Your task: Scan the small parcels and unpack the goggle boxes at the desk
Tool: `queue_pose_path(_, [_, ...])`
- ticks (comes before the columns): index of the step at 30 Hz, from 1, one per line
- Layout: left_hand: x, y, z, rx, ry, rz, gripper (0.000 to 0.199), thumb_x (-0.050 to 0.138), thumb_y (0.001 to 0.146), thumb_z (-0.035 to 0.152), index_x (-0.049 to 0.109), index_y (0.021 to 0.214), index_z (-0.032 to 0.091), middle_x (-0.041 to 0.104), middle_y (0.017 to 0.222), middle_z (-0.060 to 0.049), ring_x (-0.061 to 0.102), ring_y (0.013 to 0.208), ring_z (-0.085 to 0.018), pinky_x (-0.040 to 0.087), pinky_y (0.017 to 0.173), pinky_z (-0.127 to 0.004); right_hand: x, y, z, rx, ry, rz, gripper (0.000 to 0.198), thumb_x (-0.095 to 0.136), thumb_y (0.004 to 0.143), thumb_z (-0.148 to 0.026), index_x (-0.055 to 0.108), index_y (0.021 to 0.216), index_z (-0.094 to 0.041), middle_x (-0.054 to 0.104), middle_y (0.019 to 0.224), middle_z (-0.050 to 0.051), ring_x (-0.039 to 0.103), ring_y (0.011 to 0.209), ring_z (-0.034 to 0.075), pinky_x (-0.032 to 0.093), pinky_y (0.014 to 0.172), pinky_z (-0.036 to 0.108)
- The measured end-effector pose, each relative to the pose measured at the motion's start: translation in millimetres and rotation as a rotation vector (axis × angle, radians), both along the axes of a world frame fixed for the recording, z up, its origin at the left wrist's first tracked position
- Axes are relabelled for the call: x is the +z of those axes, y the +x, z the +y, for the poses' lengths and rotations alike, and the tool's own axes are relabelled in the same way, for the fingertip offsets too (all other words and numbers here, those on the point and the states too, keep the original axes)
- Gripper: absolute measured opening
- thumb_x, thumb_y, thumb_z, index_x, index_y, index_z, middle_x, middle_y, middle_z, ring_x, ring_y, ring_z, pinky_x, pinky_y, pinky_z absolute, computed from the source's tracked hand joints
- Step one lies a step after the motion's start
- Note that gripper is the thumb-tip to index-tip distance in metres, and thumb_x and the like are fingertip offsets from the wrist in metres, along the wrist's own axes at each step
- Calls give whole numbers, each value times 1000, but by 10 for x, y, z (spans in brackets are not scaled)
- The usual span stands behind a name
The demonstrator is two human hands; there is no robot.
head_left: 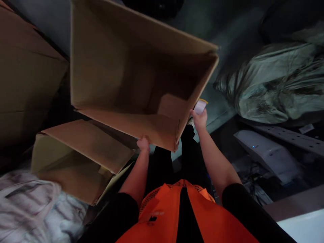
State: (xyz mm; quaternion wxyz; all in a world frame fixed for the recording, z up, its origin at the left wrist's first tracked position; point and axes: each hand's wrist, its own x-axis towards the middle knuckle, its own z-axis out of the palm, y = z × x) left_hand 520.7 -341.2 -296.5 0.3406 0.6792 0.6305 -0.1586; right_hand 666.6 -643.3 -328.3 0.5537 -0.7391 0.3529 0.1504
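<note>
A large cardboard box is held up in front of me with its open side facing me, tilted, its inside in shadow. My left hand is closed on the box's near lower edge. At the box's right side, my right hand is closed around a small white roll-like thing with a yellow edge; its kind is unclear. That hand is against or very near the box wall, and some of its fingers are hidden. Below and left of my left hand lies a second open cardboard box.
More large cardboard stands at the far left. A pale sack lies at lower left, and a bulky plastic-wrapped bundle at right. Under that bundle is a white device with a blue light, with cables nearby.
</note>
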Motion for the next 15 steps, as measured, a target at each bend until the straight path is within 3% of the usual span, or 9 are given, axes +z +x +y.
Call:
queue_pose_path(3, [-80,43,-174,135,-40,3,32,50,107,13,65,132,0,75,129,-23,76,110,-25,63,82,-30,-128,220,221,154,-26,7,58,93,83,-43,60,124,-19,76,114,7,70,103,21,61,106,41])
queue_pose_path(6, [-67,45,-260,188,-161,-15,29,56,109,17,67,134,9,78,121,-16,79,99,-21,66,82,-28,-282,459,227,218,-31,-47,61,95,80,-45,61,124,-21,75,111,7,71,106,25,60,106,45])
queue_pose_path(11, [118,-279,-270,223,-336,23,42,54,117,47,67,139,14,79,123,-20,82,92,-24,68,78,-31,-491,524,-261,207,-24,-118,58,93,76,-47,65,119,-20,74,108,8,71,111,31,59,107,52])
queue_pose_path(15, [59,-565,-225,545,-476,-29,62,31,120,62,65,142,15,77,136,-23,81,103,-25,68,83,-33,-558,188,-714,-8,33,-118,59,92,72,-52,66,114,-20,76,104,7,73,105,29,62,101,50])
